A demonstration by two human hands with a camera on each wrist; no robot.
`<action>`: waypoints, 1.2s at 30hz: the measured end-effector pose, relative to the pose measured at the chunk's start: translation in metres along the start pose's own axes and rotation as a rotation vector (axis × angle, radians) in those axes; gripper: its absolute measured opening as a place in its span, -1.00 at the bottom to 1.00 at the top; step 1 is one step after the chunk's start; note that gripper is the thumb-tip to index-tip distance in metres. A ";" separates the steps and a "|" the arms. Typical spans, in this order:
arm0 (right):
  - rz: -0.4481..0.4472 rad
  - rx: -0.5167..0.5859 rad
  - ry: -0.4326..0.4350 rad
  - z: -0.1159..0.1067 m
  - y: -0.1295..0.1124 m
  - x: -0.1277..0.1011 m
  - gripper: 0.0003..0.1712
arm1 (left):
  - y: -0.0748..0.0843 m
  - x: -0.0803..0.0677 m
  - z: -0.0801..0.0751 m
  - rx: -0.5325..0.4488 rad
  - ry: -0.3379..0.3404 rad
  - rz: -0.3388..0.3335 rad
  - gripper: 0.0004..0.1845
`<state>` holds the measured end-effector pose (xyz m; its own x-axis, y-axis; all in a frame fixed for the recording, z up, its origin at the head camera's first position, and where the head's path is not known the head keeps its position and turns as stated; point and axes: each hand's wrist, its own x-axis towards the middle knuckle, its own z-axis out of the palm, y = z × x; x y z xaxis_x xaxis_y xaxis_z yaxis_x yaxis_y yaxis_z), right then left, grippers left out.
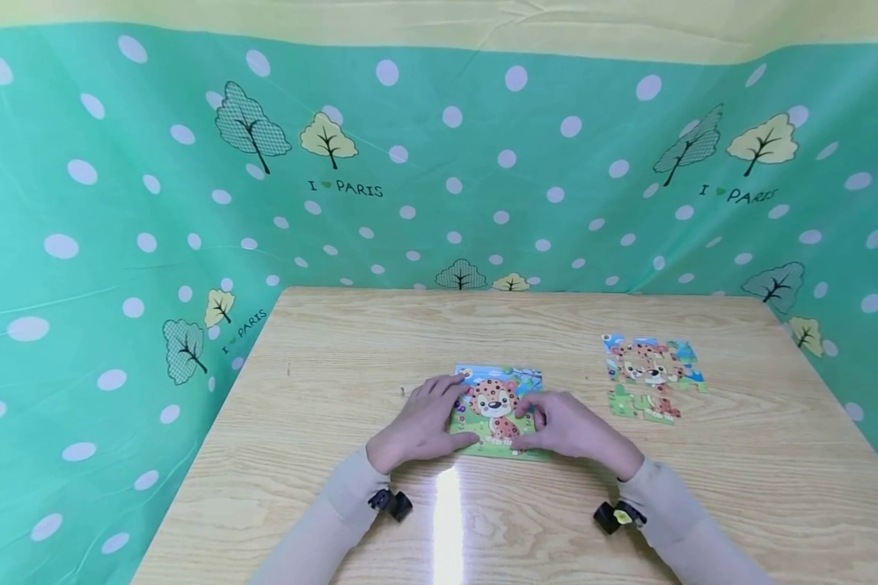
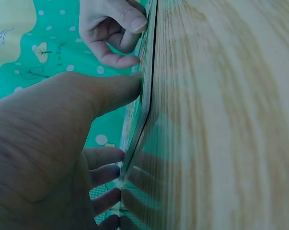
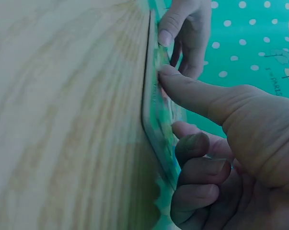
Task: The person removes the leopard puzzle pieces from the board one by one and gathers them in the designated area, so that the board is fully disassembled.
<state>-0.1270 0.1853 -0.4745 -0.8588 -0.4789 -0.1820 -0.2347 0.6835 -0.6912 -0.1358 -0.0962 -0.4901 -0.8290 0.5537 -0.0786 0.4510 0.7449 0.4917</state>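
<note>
A leopard picture puzzle (image 1: 496, 402) lies flat on the wooden table in the head view, showing a spotted cub on grass under a blue sky. My left hand (image 1: 432, 418) rests along its left side, fingers extended at the upper left and thumb near the lower edge. In the left wrist view, that thumb (image 2: 120, 91) touches the puzzle's edge. On the right part, my right hand (image 1: 567, 424) touches the picture with thumb and index finger spread apart. Its other fingers (image 3: 202, 167) are curled in the right wrist view, with nothing visible in them.
To the right, a second leopard puzzle (image 1: 647, 370) lies in loose pieces, with gaps between several of them. The wooden table (image 1: 336, 349) meets a green dotted curtain (image 1: 454, 219) at its back and sides. A bright reflection streaks the tabletop in front of the puzzle.
</note>
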 end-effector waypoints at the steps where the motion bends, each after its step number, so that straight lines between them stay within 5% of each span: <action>1: -0.007 0.002 -0.008 -0.001 0.000 0.000 -0.56 | 0.000 0.000 0.000 0.001 0.000 0.000 -0.07; 10: 0.033 0.009 -0.011 -0.005 0.001 -0.003 -0.39 | -0.001 0.000 0.002 0.004 -0.001 0.001 -0.08; 22: 0.097 0.027 -0.003 -0.006 0.001 -0.002 -0.53 | 0.001 0.000 0.000 -0.007 -0.007 -0.004 -0.07; 36: 0.027 0.044 0.050 -0.008 0.005 0.001 -0.60 | 0.000 0.001 0.000 -0.007 -0.003 -0.001 -0.08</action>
<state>-0.1324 0.1931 -0.4724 -0.8867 -0.4314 -0.1664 -0.1916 0.6705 -0.7168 -0.1367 -0.0959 -0.4906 -0.8282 0.5545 -0.0817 0.4481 0.7426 0.4978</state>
